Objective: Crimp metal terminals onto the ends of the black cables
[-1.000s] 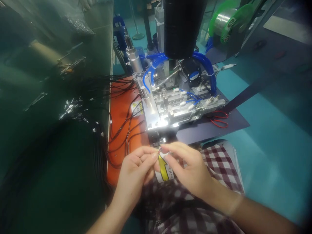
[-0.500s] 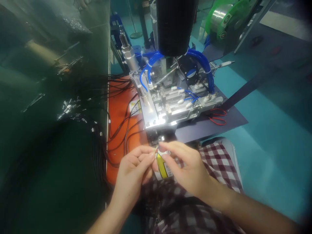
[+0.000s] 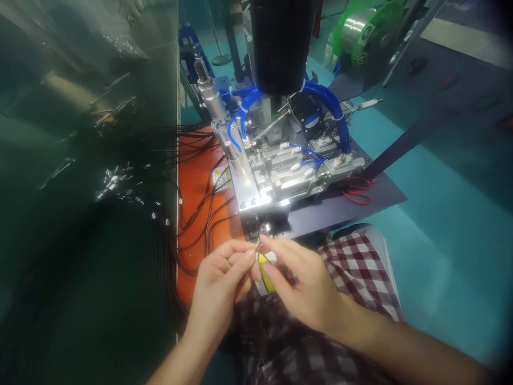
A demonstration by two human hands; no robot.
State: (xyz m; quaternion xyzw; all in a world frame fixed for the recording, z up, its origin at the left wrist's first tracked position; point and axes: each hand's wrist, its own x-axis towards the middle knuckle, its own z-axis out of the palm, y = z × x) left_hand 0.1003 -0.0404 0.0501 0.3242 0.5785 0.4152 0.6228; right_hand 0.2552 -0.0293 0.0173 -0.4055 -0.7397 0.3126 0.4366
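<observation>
My left hand (image 3: 220,275) is closed in a pinch, thumb against index finger, on thin wires (image 3: 258,244) whose fine ends stick up past the fingertips. Close beside it is my right hand (image 3: 310,278). Its index fingertip is at the wire ends, while the thumb stays lower with a gap between the two. Whether the index finger presses on a wire is too small to tell. Behind the fingers shows a yellow and white label (image 3: 267,275), partly covered by both hands. The rest of the wires is hidden in the left hand.
Ahead stands a metal machine (image 3: 280,176) with blue air hoses (image 3: 339,109) and a black duct (image 3: 280,48) above. A green wire spool (image 3: 342,40) is at upper right. Black cables (image 3: 160,256) with metal ends lie along the dark green table (image 3: 100,299) and orange board (image 3: 196,214).
My right thumb has moved slightly left, nearer the left fingertips, covering more of the label. The left hand keeps its pinch. The view has shifted a little.
</observation>
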